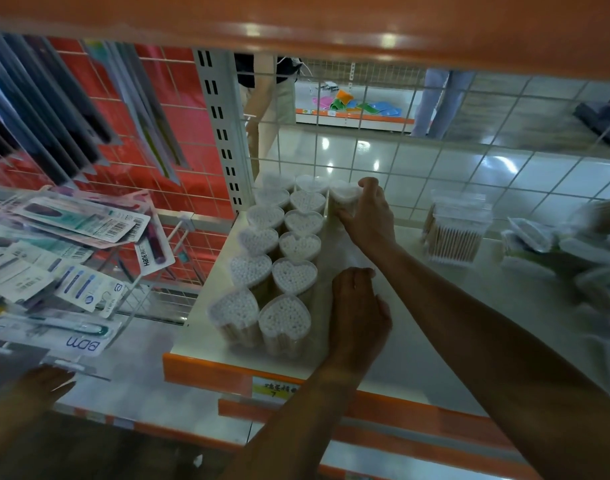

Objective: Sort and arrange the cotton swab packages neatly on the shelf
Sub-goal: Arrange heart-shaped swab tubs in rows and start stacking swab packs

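The right hand [366, 220] covers the near side of the heart-shaped cotton swab box [345, 192] it grips. The left hand [357, 313] is curled, its palm hidden; whether it holds anything cannot be told. The pile of packages [573, 258] is blurred and cut by the right edge. The left forearm [317, 403] hides part of the price label [274, 389]. The upper shelf [331, 26] cuts off the upper body of a person [269, 98].

Glossy tiled floor [418, 168], wire-grid backing [366, 95]

My right hand [366, 220] reaches far forward, gripping a heart-shaped package [345, 196]; my left hand [357, 313] sits nearer, fingers curled inward.
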Demonstrator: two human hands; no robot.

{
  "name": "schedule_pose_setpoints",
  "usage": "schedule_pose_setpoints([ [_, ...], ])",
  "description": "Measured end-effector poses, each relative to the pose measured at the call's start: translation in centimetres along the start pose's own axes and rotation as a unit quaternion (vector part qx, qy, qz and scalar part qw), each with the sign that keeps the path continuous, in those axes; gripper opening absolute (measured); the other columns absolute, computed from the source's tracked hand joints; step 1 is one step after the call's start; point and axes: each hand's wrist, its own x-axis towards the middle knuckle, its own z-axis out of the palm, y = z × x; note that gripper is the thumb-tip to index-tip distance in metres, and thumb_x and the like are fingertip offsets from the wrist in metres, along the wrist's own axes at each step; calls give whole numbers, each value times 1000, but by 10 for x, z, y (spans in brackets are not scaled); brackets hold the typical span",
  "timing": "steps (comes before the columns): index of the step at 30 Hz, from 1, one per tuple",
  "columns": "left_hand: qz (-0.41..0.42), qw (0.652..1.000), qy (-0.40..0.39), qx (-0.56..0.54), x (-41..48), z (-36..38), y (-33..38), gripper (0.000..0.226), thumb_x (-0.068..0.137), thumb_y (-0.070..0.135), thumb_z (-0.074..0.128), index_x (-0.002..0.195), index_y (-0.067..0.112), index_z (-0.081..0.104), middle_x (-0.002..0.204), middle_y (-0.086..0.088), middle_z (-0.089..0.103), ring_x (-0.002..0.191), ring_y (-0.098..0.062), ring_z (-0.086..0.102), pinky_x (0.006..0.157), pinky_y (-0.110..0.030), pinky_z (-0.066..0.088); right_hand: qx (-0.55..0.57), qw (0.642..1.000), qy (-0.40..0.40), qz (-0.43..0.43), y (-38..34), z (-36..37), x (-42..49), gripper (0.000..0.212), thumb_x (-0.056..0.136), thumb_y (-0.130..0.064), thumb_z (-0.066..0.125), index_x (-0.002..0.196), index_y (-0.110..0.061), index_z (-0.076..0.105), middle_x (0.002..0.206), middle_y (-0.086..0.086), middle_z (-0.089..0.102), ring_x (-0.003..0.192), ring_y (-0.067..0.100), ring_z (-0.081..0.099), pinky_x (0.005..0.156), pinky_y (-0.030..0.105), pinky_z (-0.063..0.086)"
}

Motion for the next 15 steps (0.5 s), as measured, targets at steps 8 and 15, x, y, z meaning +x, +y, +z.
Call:
schedule_pose_setpoints([
  [8, 8, 1000, 3, 6, 0, -1, 1, 37, 75, 6, 61, 112, 9, 58, 106, -6, 58, 104, -21, 53, 94, -32, 46, 33, 999, 15, 23, 3, 5, 2, 67, 80, -42, 69, 124, -4, 36, 120, 15, 50, 105, 26, 51, 78, 27, 35],
  [15, -1, 1000, -10, 8, 0, -3, 2, 34, 78, 4, 62, 112, 9, 59, 108, -6, 60, 107, -21, 54, 96, -30, 43, 54, 996, 7, 66, 7, 4, -10, 79, 77, -43, 72, 131, -1, 33, 123, 16, 48, 107, 24, 50, 79, 27, 36],
])
